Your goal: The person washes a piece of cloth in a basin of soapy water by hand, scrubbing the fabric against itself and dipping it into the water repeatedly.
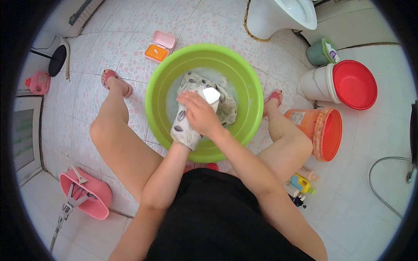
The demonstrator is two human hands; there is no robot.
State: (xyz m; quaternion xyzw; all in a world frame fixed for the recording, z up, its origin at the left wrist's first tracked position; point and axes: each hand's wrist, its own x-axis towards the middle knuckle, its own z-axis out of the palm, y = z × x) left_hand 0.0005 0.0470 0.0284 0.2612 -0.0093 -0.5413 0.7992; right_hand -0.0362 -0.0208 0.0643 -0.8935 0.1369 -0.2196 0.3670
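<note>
Inside a green plastic basin [204, 157] lies a wet, pale patterned cloth [230, 111] in cloudy water. Part of this cloth covers my left hand [185, 130] like a sleeve, from the wrist up, so the fingers are hidden. Palm down, my right hand [200, 112] presses across the covered left hand. Its fingers curl toward the left. From the far side of this hand sticks out a smooth white object [211, 95], perhaps a brush or soap bar. The right hand appears to grip it; its other end is hidden.
An open pink soap box [157, 53] with an orange inside sits beyond the basin. At right stand an orange bucket [302, 122], a white bucket [316, 83] with a red basin [356, 84], and several bottles [300, 183]. A pink mop bucket [104, 199] is at left, a toilet [266, 18] ahead.
</note>
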